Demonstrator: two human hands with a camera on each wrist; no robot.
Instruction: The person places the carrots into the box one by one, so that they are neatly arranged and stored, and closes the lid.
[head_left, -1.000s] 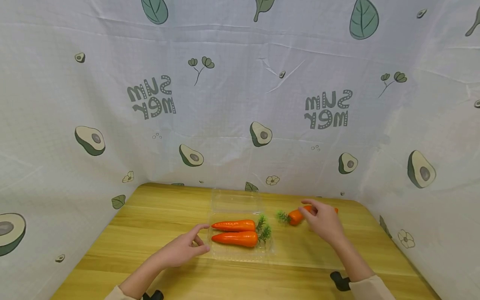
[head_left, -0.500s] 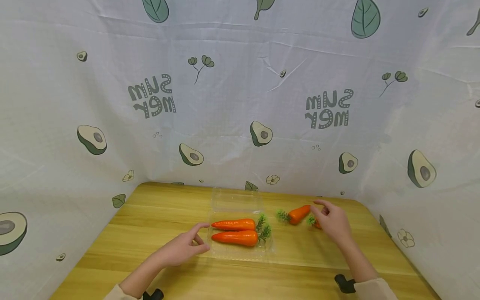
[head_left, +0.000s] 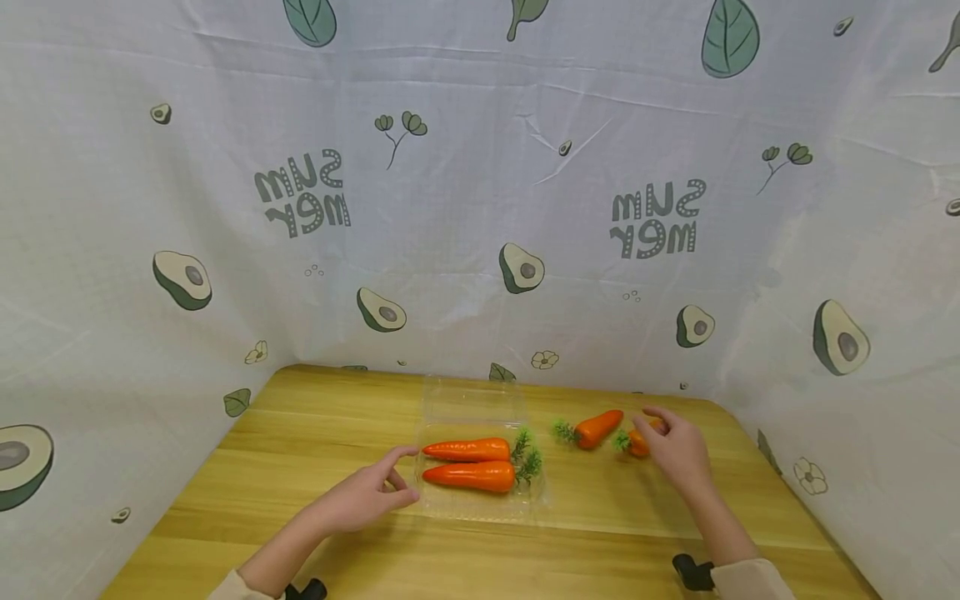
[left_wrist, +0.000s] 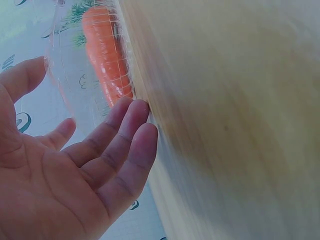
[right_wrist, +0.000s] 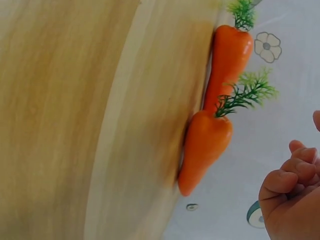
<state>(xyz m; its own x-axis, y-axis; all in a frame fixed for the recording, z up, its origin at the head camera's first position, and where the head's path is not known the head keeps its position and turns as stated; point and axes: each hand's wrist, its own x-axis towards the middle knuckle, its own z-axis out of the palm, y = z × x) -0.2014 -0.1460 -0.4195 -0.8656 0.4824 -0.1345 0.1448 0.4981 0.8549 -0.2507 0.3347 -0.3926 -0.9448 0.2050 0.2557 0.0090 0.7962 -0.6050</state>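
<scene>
Two orange toy carrots, an upper one (head_left: 467, 451) and a lower one (head_left: 471, 476), lie side by side in a clear plastic clamshell box (head_left: 480, 507), their green tops to the right. My left hand (head_left: 363, 498) has its fingers spread and relaxed at the box's left edge, and in the left wrist view its fingertips (left_wrist: 145, 140) come close to the box wall. My right hand (head_left: 677, 450), fingers loosely bent and holding nothing, hovers over a shorter carrot (head_left: 639, 442), hiding part of it. Another short carrot (head_left: 600, 428) lies just left of that one.
The box's lid (head_left: 474, 402) lies folded back behind it. All of this is on a wood-grain table (head_left: 337, 408). A white cloth (head_left: 450, 208) printed with avocados and leaves hangs around the back and sides.
My right hand has moved right, from over the left short carrot to over the right one, uncovering the former. My left hand and the boxed carrots have stayed in place.
</scene>
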